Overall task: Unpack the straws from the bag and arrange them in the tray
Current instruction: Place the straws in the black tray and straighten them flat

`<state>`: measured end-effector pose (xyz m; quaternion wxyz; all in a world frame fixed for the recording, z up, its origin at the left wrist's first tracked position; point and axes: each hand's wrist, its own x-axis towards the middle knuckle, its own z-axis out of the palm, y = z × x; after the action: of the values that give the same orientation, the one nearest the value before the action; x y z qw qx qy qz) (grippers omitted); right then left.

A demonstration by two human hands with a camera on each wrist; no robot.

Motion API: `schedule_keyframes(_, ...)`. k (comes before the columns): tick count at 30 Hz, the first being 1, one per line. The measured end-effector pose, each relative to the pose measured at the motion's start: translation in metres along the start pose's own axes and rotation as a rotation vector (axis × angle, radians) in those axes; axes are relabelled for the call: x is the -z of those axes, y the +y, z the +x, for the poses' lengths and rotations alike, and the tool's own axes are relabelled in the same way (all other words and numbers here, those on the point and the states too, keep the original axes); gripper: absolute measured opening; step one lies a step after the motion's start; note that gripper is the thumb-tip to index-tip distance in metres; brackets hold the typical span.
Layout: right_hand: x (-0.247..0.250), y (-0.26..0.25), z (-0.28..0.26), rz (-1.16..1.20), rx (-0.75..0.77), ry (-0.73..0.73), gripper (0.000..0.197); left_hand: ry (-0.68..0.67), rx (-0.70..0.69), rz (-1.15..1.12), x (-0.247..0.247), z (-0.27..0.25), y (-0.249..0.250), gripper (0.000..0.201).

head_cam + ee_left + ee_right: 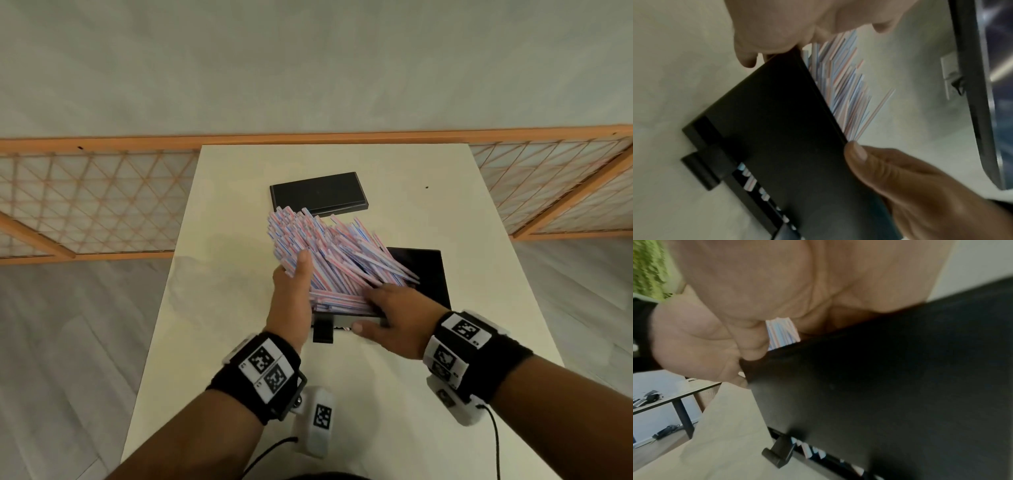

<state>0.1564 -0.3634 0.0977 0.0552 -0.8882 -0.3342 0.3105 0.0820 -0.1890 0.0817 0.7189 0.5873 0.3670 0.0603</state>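
A heap of red, white and blue striped straws (335, 253) lies in a black tray (428, 274) and fans up over its left and far edges. My left hand (291, 284) grips the heap's left side, thumb on top, fingers hidden behind the straws. My right hand (394, 308) lies flat on the near end of the straws, its thumb along the tray's front wall. The left wrist view shows the tray wall (777, 129) with straws (844, 84) sticking out beyond it. In the right wrist view, straws (782, 332) peek between palm and tray (879, 378). No bag is in view.
A flat black lid (318, 193) lies on the white table (222, 308) behind the tray. A small black tab (323, 330) juts from the tray's front. A wooden lattice fence (96, 202) runs behind the table. Bare tabletop lies left, right and in front.
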Motion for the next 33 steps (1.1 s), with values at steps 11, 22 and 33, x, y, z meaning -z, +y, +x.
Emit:
schedule_keyframes(11, 0.003, -0.013, 0.016, -0.024, -0.064, -0.093, 0.058, -0.070, -0.076, 0.183, 0.002, 0.007, -0.007, 0.083)
schedule_keyframes(22, 0.008, -0.020, 0.026, 0.046, -0.112, -0.131, 0.064, -0.069, -0.103, 0.069, 0.000, 0.007, -0.004, 0.096)
schedule_keyframes(33, 0.011, -0.026, 0.030, 0.047, -0.104, -0.086, 0.078, 0.186, -0.149, -0.054, 0.008, 0.003, 0.022, 0.099)
